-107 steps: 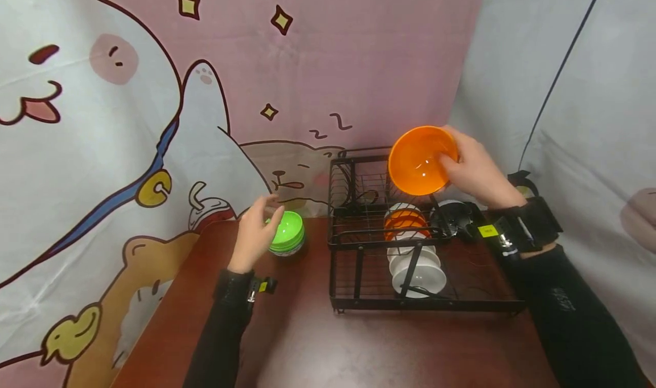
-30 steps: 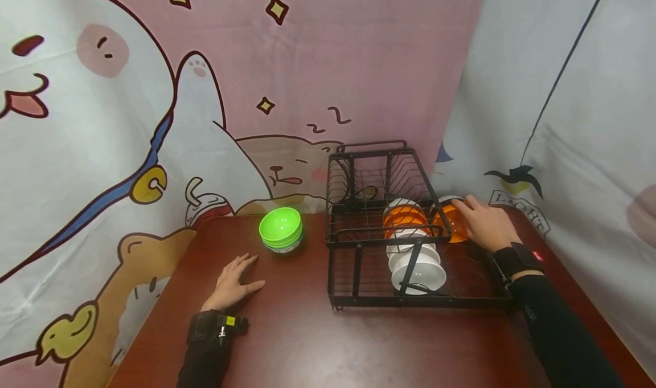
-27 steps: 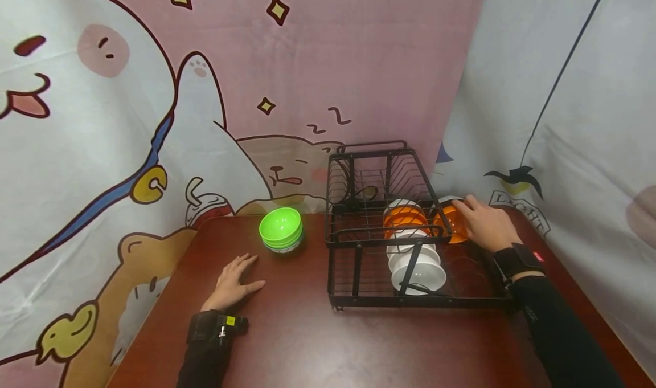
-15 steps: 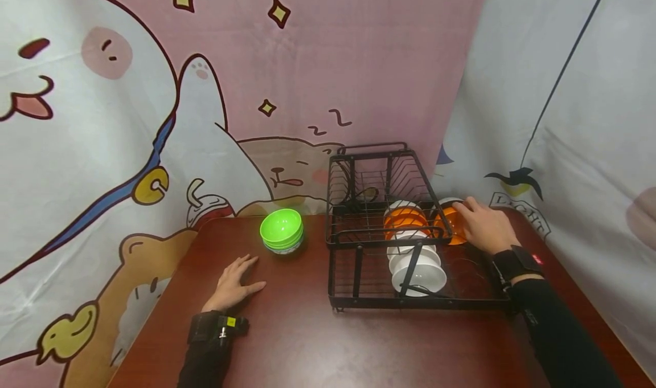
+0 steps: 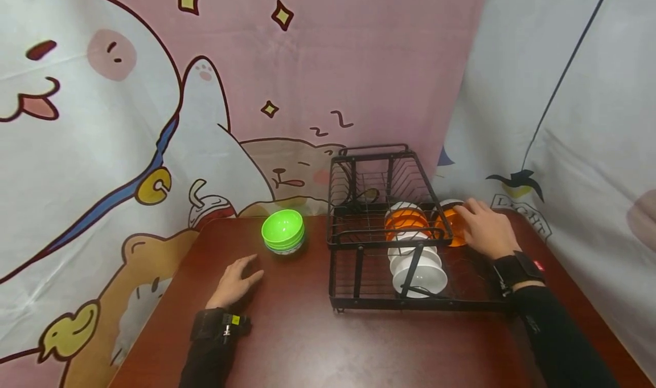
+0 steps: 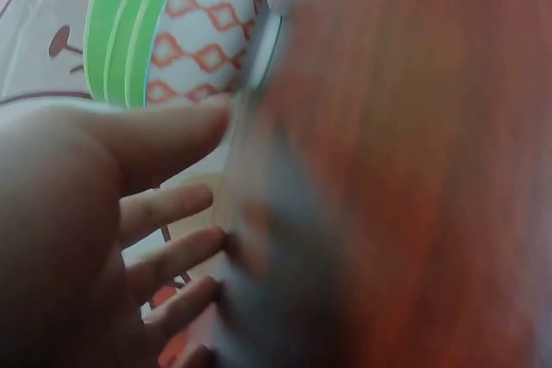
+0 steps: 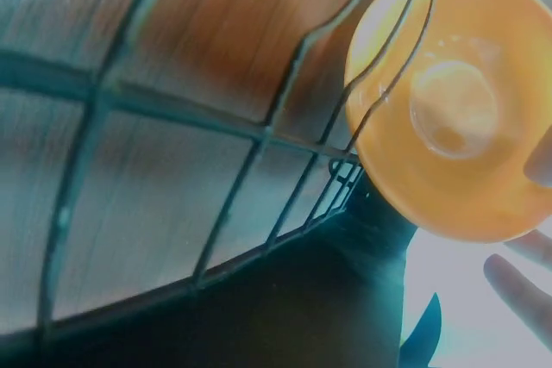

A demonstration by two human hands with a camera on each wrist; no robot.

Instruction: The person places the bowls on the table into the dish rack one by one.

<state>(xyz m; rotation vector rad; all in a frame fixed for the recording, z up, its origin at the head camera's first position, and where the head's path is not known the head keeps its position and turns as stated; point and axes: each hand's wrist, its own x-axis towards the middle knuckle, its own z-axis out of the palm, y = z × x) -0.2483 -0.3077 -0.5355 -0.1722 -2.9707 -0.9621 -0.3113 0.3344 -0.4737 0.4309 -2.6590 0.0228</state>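
Observation:
At the right end of the black dish rack, my right hand holds an orange bowl by its rim. In the right wrist view this bowl stands on edge against the wires, the thumb inside it and the fingers behind. A white rim shows just behind it. My left hand rests loosely at the table, fingers extended, in front of a stack of green bowls. The left wrist view shows an orange-patterned white bowl beneath the green ones, close to the thumb.
Left of the held bowl, white bowls and orange bowls stand in a row on the rack's lower level. The wire upper shelf overhangs part of them. Cartoon-printed cloth closes off the table's back and sides.
The orange bowl, earlier held up above the rack, came down into its right side and has stayed there with my right hand. My left hand dropped from beside the green bowls to the table.

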